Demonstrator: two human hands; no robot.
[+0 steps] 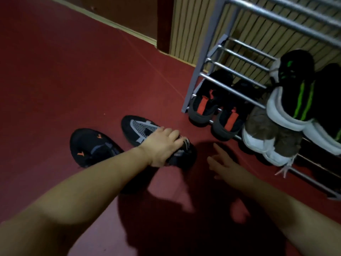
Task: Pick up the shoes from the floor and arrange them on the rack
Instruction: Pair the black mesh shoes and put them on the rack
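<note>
A: Where are the shoes that belong on the rack?

B: Both sit on the red floor [73,80], left of centre in the frame. The grey-mesh shoe [140,127] lies nearer the middle, its toe pointing to the upper left. The second black shoe [92,146] lies just beside it, lower and further left.

A: What do they look like?

B: The first is black with a pale grey mesh panel over the toe and grey bands across the top. The other is black too, with small orange chevron marks and a dull grey stripe along its side.

A: And the hands?

B: The left hand [162,146] grips the grey-mesh shoe at its heel end, fingers curled down over the collar. Whether the shoe is off the floor, I cannot tell. The right hand [224,164] holds nothing; its fingers are spread apart and it hovers over the floor just right of that shoe, in shadow.

A: The rack?

B: The grey metal rack [206,52] fills the upper right, against a ribbed wall panel [188,24]. On its lowest bars sit a black pair with orange tabs [203,106] and, right of them, brown shoes with white soles [262,124]. On the tier above rests a black shoe with green stripes [299,93] and a thick white sole, heel toward the camera.
</note>
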